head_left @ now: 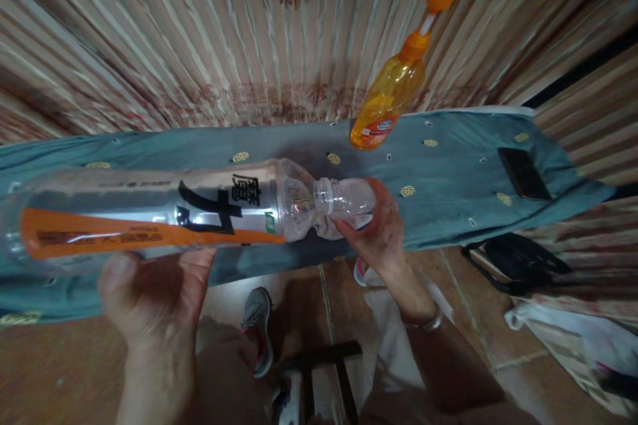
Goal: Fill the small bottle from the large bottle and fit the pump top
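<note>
I hold the big bottle (pixel 134 199) lengthwise over the teal cloth (pixel 448 206), its base at nine o'clock and its neck (pixel 319 196) at three. My left hand (pixel 154 292) grasps the body from the six o'clock side, thumb at its lower edge; the fingers are hidden, so I cannot tell how tightly they press. My right hand (pixel 381 232) is curled around a small clear piece (pixel 351 199) that meets the neck; whether it fits over it or only butts against it, I cannot tell. From the neck, an orange pump bottle (pixel 386 99) sits at one o'clock, a flat black thing (pixel 523 174) at three, both on the cloth, and my shoe (pixel 258 322) shows at seven, on the floor (pixel 463 305).
</note>
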Action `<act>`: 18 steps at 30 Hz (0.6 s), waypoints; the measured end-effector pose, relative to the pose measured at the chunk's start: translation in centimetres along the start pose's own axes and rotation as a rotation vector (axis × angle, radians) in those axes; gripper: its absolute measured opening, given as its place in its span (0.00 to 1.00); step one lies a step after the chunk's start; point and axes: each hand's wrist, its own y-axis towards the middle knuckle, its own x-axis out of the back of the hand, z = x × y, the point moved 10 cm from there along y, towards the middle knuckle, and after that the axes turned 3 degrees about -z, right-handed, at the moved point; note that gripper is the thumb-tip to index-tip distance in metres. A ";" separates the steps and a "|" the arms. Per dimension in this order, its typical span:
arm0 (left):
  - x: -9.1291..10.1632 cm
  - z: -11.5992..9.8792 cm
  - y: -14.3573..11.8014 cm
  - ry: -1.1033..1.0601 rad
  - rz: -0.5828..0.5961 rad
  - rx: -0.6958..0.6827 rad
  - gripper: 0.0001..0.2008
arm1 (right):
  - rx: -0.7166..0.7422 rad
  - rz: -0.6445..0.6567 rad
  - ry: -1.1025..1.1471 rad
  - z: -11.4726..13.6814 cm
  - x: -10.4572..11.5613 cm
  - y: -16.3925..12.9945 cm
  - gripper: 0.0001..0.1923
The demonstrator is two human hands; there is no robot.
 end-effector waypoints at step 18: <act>-1.0 -0.4 0.0 0.040 0.060 -0.039 0.25 | 0.012 -0.051 0.034 -0.2 0.3 -0.3 0.42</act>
